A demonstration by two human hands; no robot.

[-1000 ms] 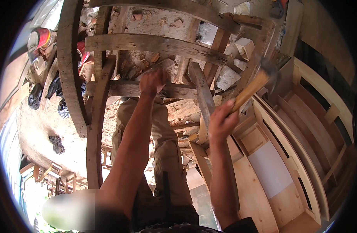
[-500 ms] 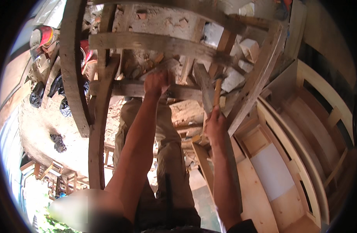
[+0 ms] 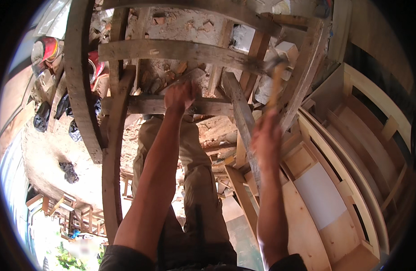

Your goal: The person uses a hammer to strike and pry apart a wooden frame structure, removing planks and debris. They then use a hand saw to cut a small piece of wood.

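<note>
My right hand, smeared by motion, is wrapped round the wooden handle of a hammer. The hammer's blurred dark head is raised over the right part of an old timber frame. My left hand is closed in a fist at the frame's near crossbar. A thin flat strip shows just beyond the fist; whether my fingers grip it or the crossbar is hidden. Between my hands a loose-looking slanted timber meets the crossbar's right end.
Pale wooden cabinet carcasses stand close on the right. Rubble and white blocks lie beneath the frame. At the left are a red-and-yellow bucket and black plastic bags. Small wooden stools or frames stand behind at lower left.
My right hand has swung the hammer up and to the right, away from the slanted timber. My left hand stays at the crossbar. The view has shifted slightly.
</note>
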